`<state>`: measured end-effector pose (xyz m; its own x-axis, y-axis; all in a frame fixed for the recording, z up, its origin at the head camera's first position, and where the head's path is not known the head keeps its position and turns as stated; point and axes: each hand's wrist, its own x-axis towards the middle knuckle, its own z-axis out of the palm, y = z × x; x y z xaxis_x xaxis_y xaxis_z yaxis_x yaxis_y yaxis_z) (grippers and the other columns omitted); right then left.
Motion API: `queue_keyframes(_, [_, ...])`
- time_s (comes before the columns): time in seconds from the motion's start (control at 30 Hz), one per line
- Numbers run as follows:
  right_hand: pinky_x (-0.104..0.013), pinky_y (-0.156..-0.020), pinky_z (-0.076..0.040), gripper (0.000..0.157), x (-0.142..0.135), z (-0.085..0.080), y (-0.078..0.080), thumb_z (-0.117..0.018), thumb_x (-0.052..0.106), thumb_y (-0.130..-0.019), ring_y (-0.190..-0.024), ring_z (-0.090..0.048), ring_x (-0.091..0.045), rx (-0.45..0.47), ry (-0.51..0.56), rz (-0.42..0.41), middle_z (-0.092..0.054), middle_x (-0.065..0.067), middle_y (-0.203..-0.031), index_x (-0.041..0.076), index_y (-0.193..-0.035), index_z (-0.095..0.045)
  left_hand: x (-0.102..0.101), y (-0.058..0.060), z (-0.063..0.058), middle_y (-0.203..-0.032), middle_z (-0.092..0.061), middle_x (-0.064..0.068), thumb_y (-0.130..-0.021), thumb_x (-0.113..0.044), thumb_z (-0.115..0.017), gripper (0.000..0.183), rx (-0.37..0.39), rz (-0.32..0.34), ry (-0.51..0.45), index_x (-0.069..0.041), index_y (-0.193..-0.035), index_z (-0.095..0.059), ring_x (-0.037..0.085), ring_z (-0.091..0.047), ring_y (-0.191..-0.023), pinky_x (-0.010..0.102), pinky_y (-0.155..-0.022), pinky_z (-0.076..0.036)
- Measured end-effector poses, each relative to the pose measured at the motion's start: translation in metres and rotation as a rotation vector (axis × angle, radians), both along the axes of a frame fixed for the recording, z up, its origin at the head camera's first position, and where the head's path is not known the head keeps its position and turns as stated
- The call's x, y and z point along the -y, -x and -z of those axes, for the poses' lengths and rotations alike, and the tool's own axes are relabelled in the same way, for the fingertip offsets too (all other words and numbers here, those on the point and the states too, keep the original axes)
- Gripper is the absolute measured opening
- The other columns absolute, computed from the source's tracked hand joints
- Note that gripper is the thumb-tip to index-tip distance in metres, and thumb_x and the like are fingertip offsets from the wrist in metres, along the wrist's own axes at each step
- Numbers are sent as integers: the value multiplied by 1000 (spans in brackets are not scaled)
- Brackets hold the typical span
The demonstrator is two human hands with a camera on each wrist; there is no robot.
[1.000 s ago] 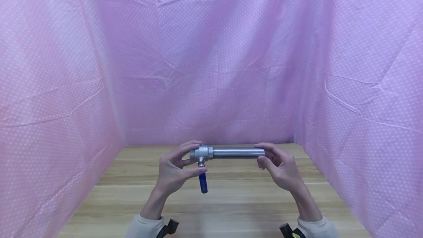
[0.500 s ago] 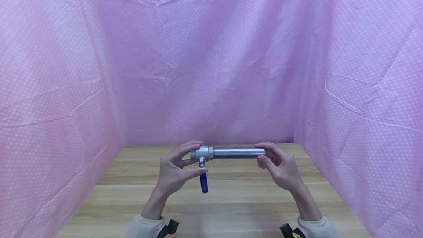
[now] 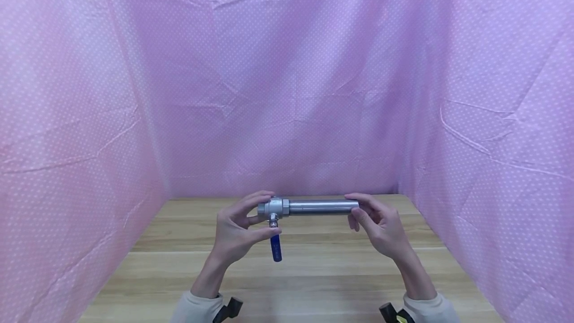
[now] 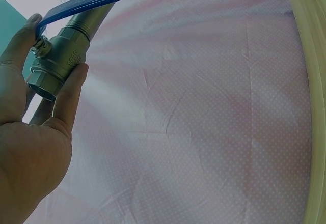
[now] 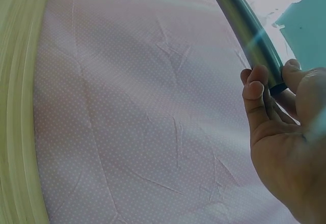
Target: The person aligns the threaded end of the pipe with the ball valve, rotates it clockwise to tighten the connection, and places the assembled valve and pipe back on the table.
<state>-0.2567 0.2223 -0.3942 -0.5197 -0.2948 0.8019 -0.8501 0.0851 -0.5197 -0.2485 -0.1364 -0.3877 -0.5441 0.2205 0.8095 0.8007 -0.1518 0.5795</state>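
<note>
In the head view a metal ball valve (image 3: 274,207) with a blue lever handle (image 3: 276,249) is joined to a straight steel pipe (image 3: 323,207), held level above the table. My left hand (image 3: 235,231) grips the valve body, its thumb against the lever near the stem. My right hand (image 3: 381,228) pinches the pipe's free end between thumb and fingers. Threads show where the pipe (image 4: 94,18) enters the valve (image 4: 63,56) in the left wrist view. From the right wrist, the pipe's open end (image 5: 277,88) sits between the thumb and fingers.
A wood-grain table (image 3: 287,283) lies beneath both hands. Pink dotted cloth (image 3: 287,88) hangs at the back and on both sides. Dark wrist mounts (image 3: 228,309) show at the cuffs of light sleeves.
My right thumb has shifted up onto the pipe's end and the other fingers have moved beneath it; the pipe's surface marks look turned. My left hand and the valve stay nearly still.
</note>
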Motion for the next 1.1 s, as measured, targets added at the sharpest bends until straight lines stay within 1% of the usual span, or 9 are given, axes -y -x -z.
queue_keyframes(0.07, [-22,-49,-56,40,1,-1,-1,-62,-30,-96,-70,-67,-15,17,6,-2,-71,-12,-84,-18,-135,-63,0,0,0,-148,-75,-5,-69,28,-91,74,1,-5,1,12,-138,-69,12,-74,-135,44,-105,-72])
queue_keyframes(0.17, [-26,-57,-65,46,1,-3,-3,-64,-31,-94,-77,-72,-13,43,16,-15,-72,-12,-100,-16,-137,-64,0,0,0,-148,-75,-5,-69,27,-91,74,4,-9,2,13,-138,-69,12,-74,-135,44,-105,-72])
queue_keyframes(0.3, [-26,-60,-67,49,2,-5,-4,-64,-31,-93,-82,-74,-11,44,14,-21,-70,-9,-113,-13,-139,-64,1,0,0,-148,-75,0,-69,27,-92,75,9,-13,1,12,-138,-69,12,-74,-136,44,-105,-72])
queue_keyframes(0.47, [-25,-61,-67,48,2,-5,-4,-65,-31,-93,-80,-74,-11,38,14,-11,-71,-13,-103,-13,-137,-65,0,0,0,-148,-75,6,-69,27,-92,74,11,-8,0,12,-138,-69,13,-74,-136,45,-105,-72])
queue_keyframes(0.6, [-24,-60,-66,46,1,-3,-3,-65,-31,-93,-78,-72,-12,31,13,-2,-72,-16,-90,-13,-136,-65,0,-1,0,-147,-75,1,-69,27,-91,73,12,-3,-3,12,-138,-69,13,-74,-135,45,-105,-72])
queue_keyframes(0.83, [-26,-52,-55,40,0,-1,0,-60,-29,-98,-72,-65,-15,-22,-7,-5,-70,-11,-82,-16,-136,-64,1,-1,-1,-148,-75,-4,-69,28,-91,74,6,-6,-4,14,-138,-68,12,-74,-135,43,-105,-72])
queue_keyframes(0.9, [-26,-52,-55,39,0,-1,-1,-59,-29,-99,-72,-65,-15,-16,-4,-9,-70,-11,-82,-18,-136,-63,1,-1,-1,-148,-74,-5,-69,28,-90,74,6,-9,-3,14,-138,-68,12,-74,-135,43,-105,-72])
queue_keyframes(1.0, [-23,-55,-60,42,1,-3,-2,-61,-29,-97,-73,-70,-15,10,8,-8,-74,-9,-85,-18,-137,-63,1,-1,-1,-148,-74,-5,-69,28,-91,74,7,-11,-1,13,-138,-68,12,-74,-135,43,-105,-72])
queue_keyframes(1.1, [-25,-59,-66,47,1,-3,-2,-64,-32,-93,-78,-74,-14,30,24,-26,-76,-4,-106,-17,-138,-63,1,-1,-1,-148,-74,-5,-69,28,-91,74,8,-13,-2,13,-138,-69,12,-74,-135,44,-105,-72])
